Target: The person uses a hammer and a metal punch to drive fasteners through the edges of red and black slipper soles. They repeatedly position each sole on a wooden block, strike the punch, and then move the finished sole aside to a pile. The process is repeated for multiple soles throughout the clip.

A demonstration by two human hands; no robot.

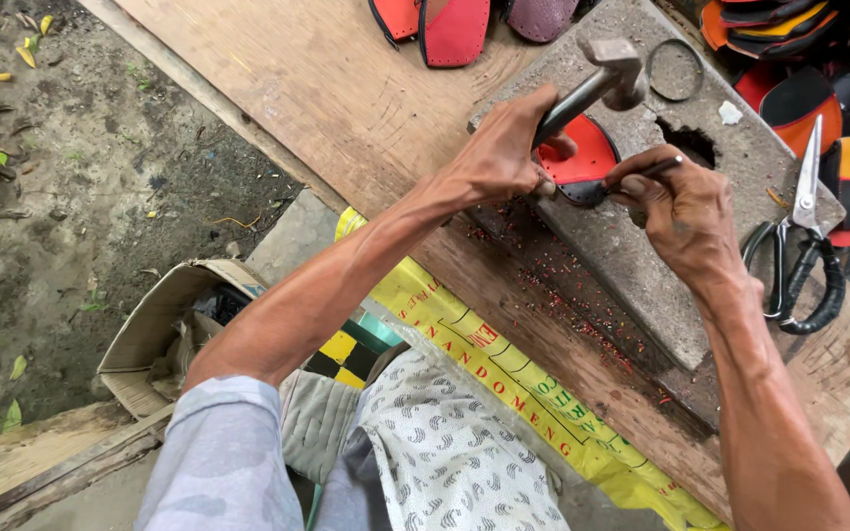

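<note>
Big wooden bench (pixel 327 88) with a grey stone block (pixel 641 246) on it. On the block sits a red sole piece (pixel 587 155). Left hand (pixel 499 152) is wrapped tight round a hammer (pixel 612 74); right hand (pixel 686 211) pinches a thin punch (pixel 656 169) against the piece's near edge. Scissors (pixel 799 246) lie at right.
</note>
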